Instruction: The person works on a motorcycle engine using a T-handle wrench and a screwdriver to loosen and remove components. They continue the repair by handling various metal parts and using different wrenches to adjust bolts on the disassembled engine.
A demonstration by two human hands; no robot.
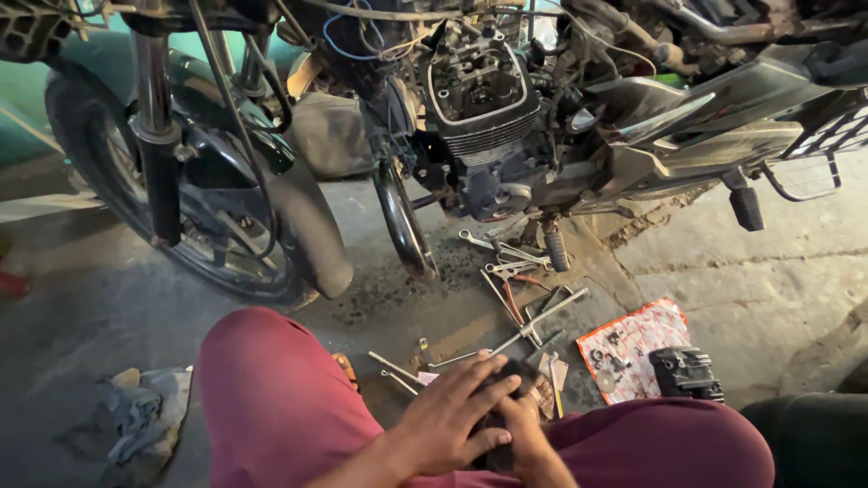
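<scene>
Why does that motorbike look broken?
The motorbike's engine is open on top, its inner parts showing. Tools lie scattered on the oil-stained floor, and both hands clutch a dark part.

The single head camera looks steeply down and forward from a seated person, close over the knees and hands, across the tool-strewn floor to the motorcycle standing near ahead.

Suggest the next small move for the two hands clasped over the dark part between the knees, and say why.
Probably uncurl the left hand so the dark part shows. That hand lies over it, the right hand cups it from beside and below, and little of it can be seen. The tools on the floor lie untouched ahead.
</scene>
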